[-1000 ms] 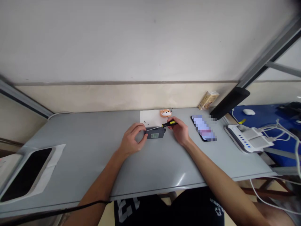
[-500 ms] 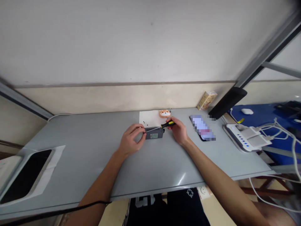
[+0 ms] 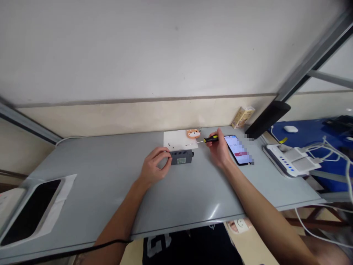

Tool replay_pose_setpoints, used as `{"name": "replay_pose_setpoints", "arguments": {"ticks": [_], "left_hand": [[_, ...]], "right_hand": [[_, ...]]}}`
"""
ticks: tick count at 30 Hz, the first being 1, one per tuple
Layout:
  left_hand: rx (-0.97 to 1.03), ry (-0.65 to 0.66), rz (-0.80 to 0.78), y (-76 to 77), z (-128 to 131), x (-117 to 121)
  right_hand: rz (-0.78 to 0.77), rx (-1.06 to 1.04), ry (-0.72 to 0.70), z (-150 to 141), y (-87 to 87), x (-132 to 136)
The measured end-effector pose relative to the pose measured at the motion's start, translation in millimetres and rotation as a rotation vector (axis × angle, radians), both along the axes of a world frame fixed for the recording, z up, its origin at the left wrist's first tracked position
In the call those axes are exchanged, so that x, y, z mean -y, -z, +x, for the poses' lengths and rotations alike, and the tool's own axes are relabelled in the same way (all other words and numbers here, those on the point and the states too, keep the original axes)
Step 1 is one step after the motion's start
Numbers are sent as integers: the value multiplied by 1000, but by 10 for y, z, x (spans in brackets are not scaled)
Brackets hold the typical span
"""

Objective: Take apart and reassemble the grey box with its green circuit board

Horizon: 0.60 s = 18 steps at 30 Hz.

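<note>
A dark grey box-shaped device (image 3: 188, 158) with a vented edge and a pale label stands on the grey desk. My left hand (image 3: 156, 165) grips its left end between thumb and fingers. In my right hand (image 3: 220, 150) is a screwdriver (image 3: 211, 139) with a black and yellow handle. Its thin shaft points left, the tip apart from the device and over a white sheet of paper (image 3: 179, 136). Several tiny dark screws (image 3: 169, 144) lie on the paper's left part. An orange and white animal-face case (image 3: 193, 133) sits at the paper's right edge.
A lit phone (image 3: 237, 149) lies right of my right hand. Farther right are a white power strip (image 3: 292, 160) with cables, a black post (image 3: 267, 119) and a small carton (image 3: 242, 117). A dark-screened tablet (image 3: 31, 211) rests at the left.
My right hand has drawn the screwdriver back to the right, its tip leaving the device's left end. The left hand keeps hold of the device, whose vented edge now shows more.
</note>
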<state>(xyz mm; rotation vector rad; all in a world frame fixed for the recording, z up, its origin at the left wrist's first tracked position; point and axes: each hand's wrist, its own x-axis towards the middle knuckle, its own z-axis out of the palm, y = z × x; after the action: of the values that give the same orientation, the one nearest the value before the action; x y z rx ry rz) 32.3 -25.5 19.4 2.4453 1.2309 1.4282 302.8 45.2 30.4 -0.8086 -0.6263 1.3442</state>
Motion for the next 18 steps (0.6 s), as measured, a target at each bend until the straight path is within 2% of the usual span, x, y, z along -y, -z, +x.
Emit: {"name": "replay_pose_setpoints", "arguments": {"ticks": [4, 9, 13, 15, 18], "left_hand": [[-13, -9, 1, -15, 2, 3], [-4, -6, -15, -42, -20, 16], [-2, -9, -34, -39, -63, 9], [1, -14, -29, -37, -73, 2], [-1, -21, -6, -47, -68, -3]], "right_hand": [[-20, 31, -10, 0, 19, -7], [22, 157, 87, 42, 70, -21], [65, 411, 91, 32, 74, -54], [144, 582, 113, 67, 26, -48], [279, 735, 295, 266, -78, 141]]}}
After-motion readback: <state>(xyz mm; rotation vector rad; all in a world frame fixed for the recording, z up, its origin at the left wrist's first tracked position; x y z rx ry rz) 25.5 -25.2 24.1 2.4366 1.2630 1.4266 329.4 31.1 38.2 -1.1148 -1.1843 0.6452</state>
